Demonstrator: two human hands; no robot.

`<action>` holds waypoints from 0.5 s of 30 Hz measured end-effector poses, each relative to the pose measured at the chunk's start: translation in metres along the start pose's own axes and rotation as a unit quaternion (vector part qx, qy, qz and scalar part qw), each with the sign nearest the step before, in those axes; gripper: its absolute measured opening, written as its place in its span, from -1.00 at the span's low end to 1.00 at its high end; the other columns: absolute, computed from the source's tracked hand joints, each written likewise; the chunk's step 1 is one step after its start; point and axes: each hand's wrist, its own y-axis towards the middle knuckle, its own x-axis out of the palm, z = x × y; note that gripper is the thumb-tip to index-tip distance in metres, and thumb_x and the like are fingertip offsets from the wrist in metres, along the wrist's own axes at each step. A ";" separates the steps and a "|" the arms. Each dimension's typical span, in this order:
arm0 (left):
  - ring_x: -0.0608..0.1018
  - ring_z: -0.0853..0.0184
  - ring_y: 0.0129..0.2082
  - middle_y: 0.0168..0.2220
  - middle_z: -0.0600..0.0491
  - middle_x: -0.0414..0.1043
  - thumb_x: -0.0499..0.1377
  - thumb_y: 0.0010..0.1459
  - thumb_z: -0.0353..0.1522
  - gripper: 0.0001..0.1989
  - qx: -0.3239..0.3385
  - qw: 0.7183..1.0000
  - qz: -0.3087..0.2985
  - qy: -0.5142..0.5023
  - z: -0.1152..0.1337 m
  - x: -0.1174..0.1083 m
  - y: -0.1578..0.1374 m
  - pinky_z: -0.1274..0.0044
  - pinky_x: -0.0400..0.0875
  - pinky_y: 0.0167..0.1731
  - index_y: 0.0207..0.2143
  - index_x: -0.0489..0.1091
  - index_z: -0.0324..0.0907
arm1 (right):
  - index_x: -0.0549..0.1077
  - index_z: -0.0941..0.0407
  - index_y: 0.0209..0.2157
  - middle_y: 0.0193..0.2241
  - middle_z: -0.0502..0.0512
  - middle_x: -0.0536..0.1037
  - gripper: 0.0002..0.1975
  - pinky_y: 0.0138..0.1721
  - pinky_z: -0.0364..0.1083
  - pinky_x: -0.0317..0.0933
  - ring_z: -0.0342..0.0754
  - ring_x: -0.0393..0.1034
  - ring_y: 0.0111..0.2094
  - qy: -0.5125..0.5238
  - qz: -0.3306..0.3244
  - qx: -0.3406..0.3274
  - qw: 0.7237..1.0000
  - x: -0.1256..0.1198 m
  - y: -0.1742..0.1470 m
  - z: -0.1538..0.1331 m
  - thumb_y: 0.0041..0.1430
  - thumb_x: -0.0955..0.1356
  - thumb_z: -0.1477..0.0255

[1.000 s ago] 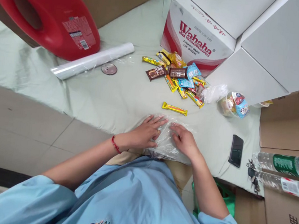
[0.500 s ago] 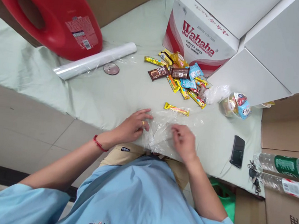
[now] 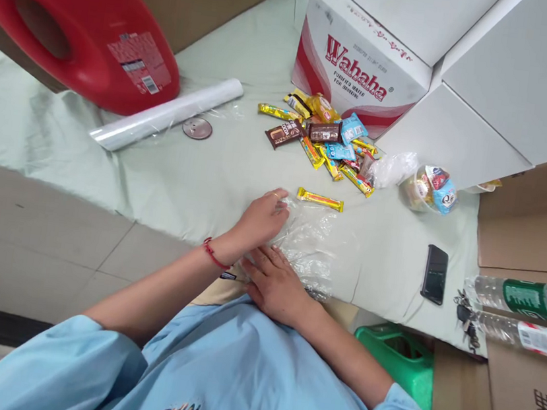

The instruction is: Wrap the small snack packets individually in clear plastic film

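A crumpled sheet of clear plastic film [image 3: 316, 243] lies at the table's front edge. My left hand [image 3: 262, 220] is closed at its left side, fingers curled on the film. Just below it, my right hand [image 3: 276, 284] lies with fingers stretched out over the film's lower left corner, pointing toward my left wrist. A single yellow-wrapped snack bar [image 3: 320, 199] rests right beyond the film. Farther back is a heap of wrapped snacks, among them a brown cocoa packet [image 3: 285, 133] and a blue packet [image 3: 353, 129].
A roll of plastic film [image 3: 167, 115] and a round metal disc [image 3: 197, 128] lie to the left, near a red jug [image 3: 135, 68]. A Wahaha carton [image 3: 360, 69] stands behind the snacks. At right are a snack tub [image 3: 429, 189], a phone [image 3: 435, 274], keys [image 3: 466, 322] and bottles [image 3: 524, 300].
My right hand has moved left from the film's right side to below my left hand, its fingers now spread. My left hand has shifted slightly up and right.
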 end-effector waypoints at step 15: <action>0.21 -0.01 0.49 0.48 -0.20 0.14 -0.13 0.52 -0.18 -0.44 0.155 0.959 -0.016 0.237 -0.032 -0.002 -0.019 -0.16 -0.25 0.44 0.43 0.23 -0.16 | 0.27 0.02 0.42 0.44 0.26 0.27 -0.48 0.42 0.36 0.07 0.20 0.12 0.46 -0.055 0.136 0.253 0.956 -0.032 -0.092 0.071 0.51 0.26 0.29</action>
